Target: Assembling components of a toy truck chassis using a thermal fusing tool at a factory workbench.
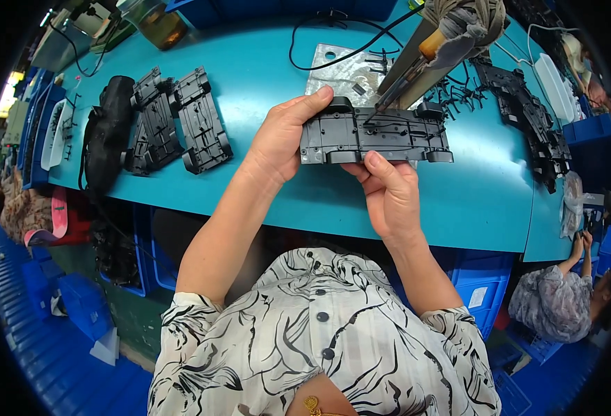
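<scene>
A black plastic toy-car chassis (pixel 397 144) lies level between my hands over the teal table. My left hand (pixel 278 136) grips its left end, thumb on top. Along the near edge, my right hand (pixel 391 193) pinches the chassis with the thumb above and the fingers beneath. A soldering-iron-like tool (pixel 404 82) slants down from the upper right, and its dark tip meets or nearly meets the chassis top. Grey cloth (pixel 473 28) wraps the tool's upper end, beside a metal post. Partly under the chassis is a metal plate (pixel 333 64) with small black parts on it.
To the left lie several similar black chassis (pixel 201 119) and a long black bundle (pixel 108 132). Small black parts (pixel 458 97) are scattered right of the post, with more dark chassis pieces (pixel 527 118) beyond. A cable (pixel 298 35) loops behind. Another person (pixel 555 298) works at far right.
</scene>
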